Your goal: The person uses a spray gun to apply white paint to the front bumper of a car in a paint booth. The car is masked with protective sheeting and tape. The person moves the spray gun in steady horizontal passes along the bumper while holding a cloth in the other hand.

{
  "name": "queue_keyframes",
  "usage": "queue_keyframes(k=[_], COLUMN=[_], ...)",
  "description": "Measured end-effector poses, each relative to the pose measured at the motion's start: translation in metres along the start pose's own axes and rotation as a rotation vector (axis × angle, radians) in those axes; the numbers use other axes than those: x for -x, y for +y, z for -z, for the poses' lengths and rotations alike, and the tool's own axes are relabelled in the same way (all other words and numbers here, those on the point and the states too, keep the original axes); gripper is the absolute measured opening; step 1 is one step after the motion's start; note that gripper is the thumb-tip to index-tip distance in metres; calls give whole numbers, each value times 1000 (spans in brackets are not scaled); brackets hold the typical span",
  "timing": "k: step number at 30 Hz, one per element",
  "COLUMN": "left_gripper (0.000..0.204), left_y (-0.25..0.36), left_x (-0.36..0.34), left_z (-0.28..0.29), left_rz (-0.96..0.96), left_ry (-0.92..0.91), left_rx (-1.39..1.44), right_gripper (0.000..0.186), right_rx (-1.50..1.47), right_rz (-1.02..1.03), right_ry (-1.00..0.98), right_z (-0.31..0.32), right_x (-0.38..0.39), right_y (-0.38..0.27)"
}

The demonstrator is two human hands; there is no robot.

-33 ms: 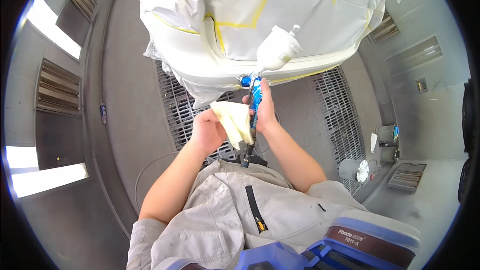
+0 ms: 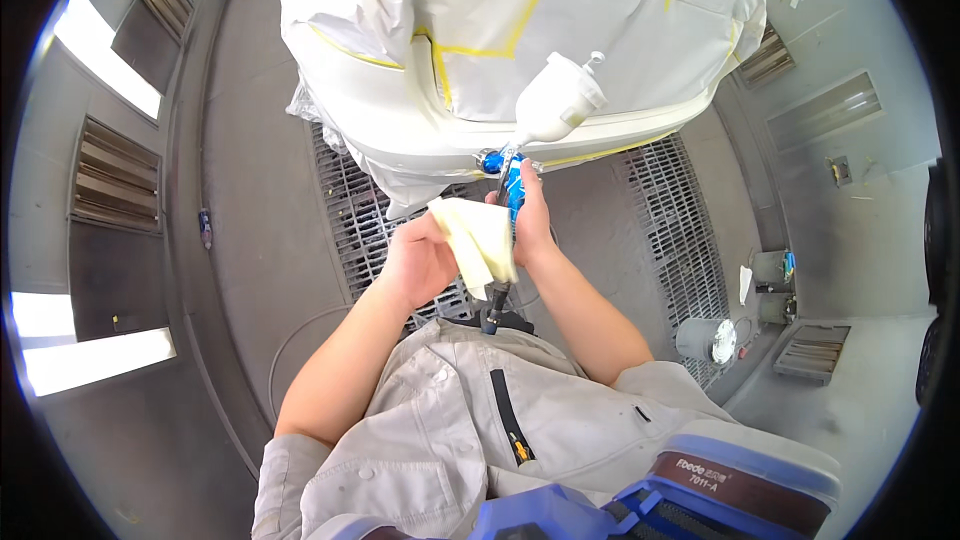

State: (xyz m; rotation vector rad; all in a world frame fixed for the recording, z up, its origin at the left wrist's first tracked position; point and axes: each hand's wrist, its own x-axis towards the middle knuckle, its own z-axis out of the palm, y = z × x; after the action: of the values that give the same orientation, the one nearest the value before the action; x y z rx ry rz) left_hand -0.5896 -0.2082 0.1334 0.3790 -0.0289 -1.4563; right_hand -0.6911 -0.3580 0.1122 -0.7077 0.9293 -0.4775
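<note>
My right hand (image 2: 535, 210) is closed round the handle of a spray gun (image 2: 517, 185) with a blue body. The gun's white paint cup (image 2: 558, 98) tilts up and to the right. In my left hand (image 2: 418, 258) is a pale yellow cloth (image 2: 478, 240), bunched and hanging down. The cloth lies across the lower part of the gun's handle and hides it. Below the cloth, a dark hose fitting (image 2: 493, 312) shows in front of my waist.
Ahead stands a white car bumper (image 2: 400, 125) under white masking sheet (image 2: 590, 0) edged with yellow tape. Floor grates (image 2: 675, 230) lie on both sides. A thin hose (image 2: 285, 345) curves at the left. Cups and a white bucket (image 2: 700, 338) stand along the right wall.
My left hand and the cloth have shifted slightly to the right, covering more of the spray gun's handle. My right hand has hardly moved.
</note>
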Motion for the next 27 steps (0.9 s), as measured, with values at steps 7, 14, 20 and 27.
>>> queue_keyframes(k=[7, 14, 20, 27], left_gripper=[8, 26, 53, 47], left_y=[14, 18, 56, 50], left_x=[13, 48, 142, 282], left_z=[-11, -13, 38, 79], left_rz=[-871, -809, -142, -53], left_ry=[332, -23, -492, -109], left_rx=[-1755, -2026, -1549, -1330], right_gripper=[90, 48, 21, 15], right_rx=[-247, 45, 113, 149], right_rz=[-130, 170, 336, 459], right_ry=[-306, 46, 186, 206], right_z=[-32, -58, -28, 18], right_x=[39, 65, 46, 10], right_y=[26, 50, 31, 33])
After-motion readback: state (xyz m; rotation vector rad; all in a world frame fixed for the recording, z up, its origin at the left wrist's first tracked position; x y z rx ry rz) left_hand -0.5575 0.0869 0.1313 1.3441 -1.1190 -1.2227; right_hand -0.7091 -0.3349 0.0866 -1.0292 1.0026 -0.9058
